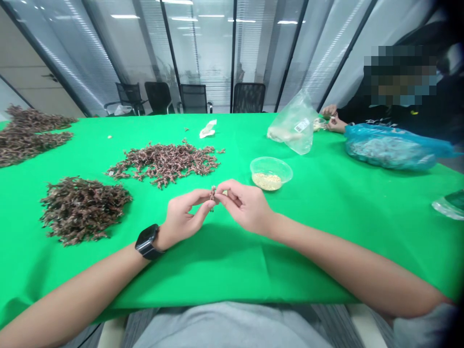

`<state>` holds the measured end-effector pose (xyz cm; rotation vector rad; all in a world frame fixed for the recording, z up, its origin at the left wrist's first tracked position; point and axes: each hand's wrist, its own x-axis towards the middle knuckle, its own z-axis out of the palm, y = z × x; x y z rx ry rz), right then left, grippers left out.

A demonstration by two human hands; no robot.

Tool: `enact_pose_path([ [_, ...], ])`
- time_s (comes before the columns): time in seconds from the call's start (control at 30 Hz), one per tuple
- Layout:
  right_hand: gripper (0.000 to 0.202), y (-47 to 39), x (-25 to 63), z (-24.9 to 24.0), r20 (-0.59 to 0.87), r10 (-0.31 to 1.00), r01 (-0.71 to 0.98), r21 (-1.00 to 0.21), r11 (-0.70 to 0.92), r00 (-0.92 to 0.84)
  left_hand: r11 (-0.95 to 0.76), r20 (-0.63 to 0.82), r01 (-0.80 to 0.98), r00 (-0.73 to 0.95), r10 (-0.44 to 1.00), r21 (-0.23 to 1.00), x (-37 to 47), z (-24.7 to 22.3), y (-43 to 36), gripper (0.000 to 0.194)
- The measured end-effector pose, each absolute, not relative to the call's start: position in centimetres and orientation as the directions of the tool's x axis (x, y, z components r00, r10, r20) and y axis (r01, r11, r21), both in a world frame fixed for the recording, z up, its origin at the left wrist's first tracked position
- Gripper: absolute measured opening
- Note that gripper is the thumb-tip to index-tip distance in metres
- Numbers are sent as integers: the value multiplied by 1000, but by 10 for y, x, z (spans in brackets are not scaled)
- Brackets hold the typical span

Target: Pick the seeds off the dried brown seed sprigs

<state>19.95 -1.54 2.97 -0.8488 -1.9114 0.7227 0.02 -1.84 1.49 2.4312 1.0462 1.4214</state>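
Note:
Above the near middle of the table, my left hand (186, 212) pinches a small brown figure-like piece (212, 194) between thumb and fingers. My right hand (244, 205) meets it there, thumb and fingertips closed at the piece's right side. A tiny yellowish bit shows by the right fingertips, too small to name. Just beyond the hands spreads a loose heap of similar brown pieces (170, 162). A clear plastic bowl (286, 170) with small golden-yellow bits in it stands beyond my right hand.
At left lie a denser brown pile (85, 208) and a far pile (29, 133). White paper (208, 129), a clear bag (295, 125) and a blue bag (395, 147) rest farther back. A co-worker's hands (335, 121) work at the far right. The green table's (232, 290) front edge is near me.

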Motion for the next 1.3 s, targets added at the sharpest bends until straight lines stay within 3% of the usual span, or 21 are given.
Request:
enact_pose_path([
  [0.07, 17, -16, 200, 28, 510, 764, 282, -724, 629, -396, -746, 700, 484, 322, 638, 457, 1, 15, -19, 22],
  [0.17, 17, -22, 194, 32, 410, 856, 198, -853, 482, -315, -773, 728, 505, 349, 590, 384, -1, 12, -16, 22],
  [0.27, 22, -29, 188, 44, 83, 950, -38, -996, 75, -302, -827, 783, 520, 416, 463, 213, -5, 10, -8, 20],
  [0.33, 26, -30, 188, 52, -155, 894, -162, -957, -242, -421, -865, 796, 495, 491, 355, 81, -9, 9, -3, 21],
  [0.4, 31, -29, 189, 57, -232, 828, -204, -903, -379, -511, -878, 796, 478, 528, 296, 9, -12, 10, 0, 22],
  [0.47, 32, -26, 190, 56, -186, 845, -185, -931, -314, -501, -864, 799, 500, 495, 343, 61, -12, 12, -2, 21],
  [0.57, 29, -23, 191, 47, 92, 937, -27, -996, 88, -338, -797, 756, 514, 369, 540, 318, -7, 14, -10, 20],
  [0.63, 23, -21, 193, 41, 318, 903, 152, -916, 371, -288, -750, 699, 456, 317, 641, 480, -3, 15, -16, 21],
  [0.7, 19, -19, 196, 35, 461, 824, 277, -787, 551, -329, -716, 654, 376, 298, 695, 589, 1, 15, -20, 22],
  [0.87, 17, -13, 203, 28, 592, 663, 278, -613, 739, -458, -665, 595, 274, 301, 745, 695, 2, 14, -21, 25],
  [0.97, 18, -15, 202, 28, 577, 697, 285, -646, 709, -427, -678, 611, 275, 297, 734, 681, 1, 13, -22, 23],
  [1.07, 20, -23, 196, 31, 470, 816, 265, -784, 561, -335, -722, 657, 343, 302, 691, 601, 0, 13, -22, 21],
  [1.2, 26, -30, 188, 41, 226, 932, 67, -965, 254, -284, -816, 759, 478, 383, 526, 324, -4, 14, -16, 21],
  [1.3, 32, -30, 187, 49, -22, 935, -77, -996, -52, -354, -843, 791, 502, 429, 436, 193, -6, 14, -11, 20],
])
